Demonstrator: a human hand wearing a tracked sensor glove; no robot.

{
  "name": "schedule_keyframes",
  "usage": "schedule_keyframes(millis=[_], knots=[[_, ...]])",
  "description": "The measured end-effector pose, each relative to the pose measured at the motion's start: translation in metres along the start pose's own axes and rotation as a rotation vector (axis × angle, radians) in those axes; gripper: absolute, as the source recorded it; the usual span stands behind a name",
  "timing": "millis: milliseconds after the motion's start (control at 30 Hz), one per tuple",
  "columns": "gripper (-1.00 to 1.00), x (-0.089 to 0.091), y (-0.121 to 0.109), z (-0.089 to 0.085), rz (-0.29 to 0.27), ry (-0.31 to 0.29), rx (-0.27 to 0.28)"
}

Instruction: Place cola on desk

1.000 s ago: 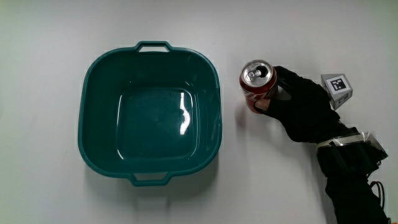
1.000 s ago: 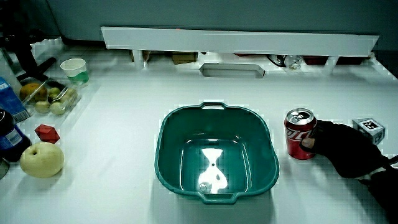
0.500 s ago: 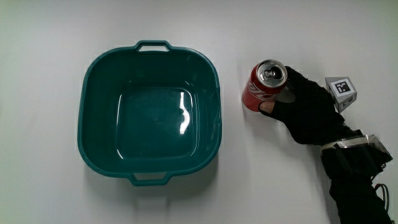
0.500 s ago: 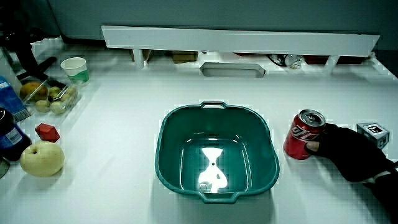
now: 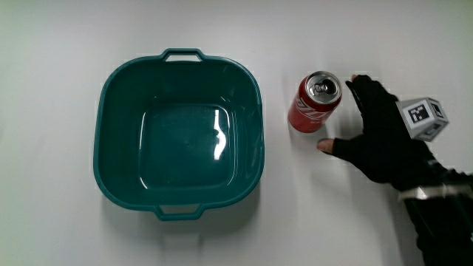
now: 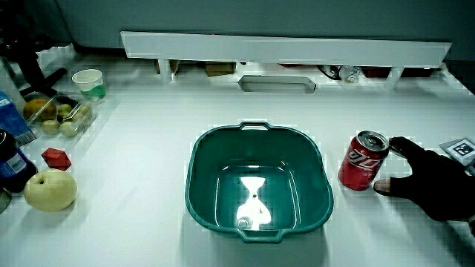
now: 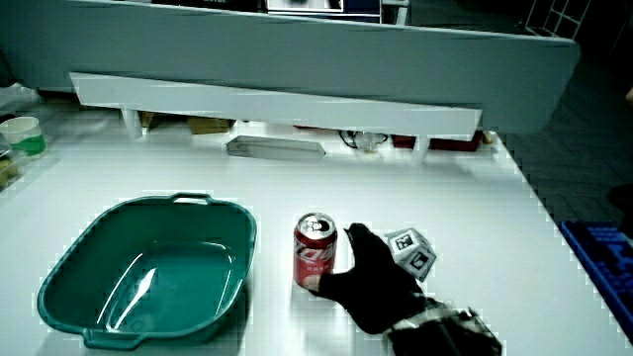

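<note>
A red cola can [image 5: 315,102] stands upright on the white table beside the teal basin [image 5: 107,111]; it also shows in both side views [image 6: 363,161] [image 7: 316,253]. The gloved hand [image 5: 373,129] rests on the table just beside the can, fingers spread and apart from it, holding nothing. A gap separates the thumb and fingers from the can. The patterned cube [image 5: 422,118] sits on the hand's back. In the side views the hand [image 6: 427,178] [image 7: 371,277] lies next to the can.
The teal basin [image 6: 200,159] [image 7: 59,277] holds nothing. At the table's edge sit a pear [image 6: 50,189], a red object [image 6: 56,158], a paper cup [image 6: 89,81], a tray of fruit [image 6: 56,115] and bottles [image 6: 11,159]. A low partition [image 6: 286,48] runs along the table.
The hand has let go of the can and drawn away from it, fingers spreading. The can stands free where it was set, no longer tilted.
</note>
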Motion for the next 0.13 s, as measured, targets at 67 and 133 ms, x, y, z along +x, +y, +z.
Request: schedule_keyframes(millis=[67, 133], knots=[[-0.86, -0.01, -0.012, 0.005, 0.022, -0.079, 0.012], [-0.95, -0.031, -0.025, 0.01, 0.013, -0.284, 0.004]])
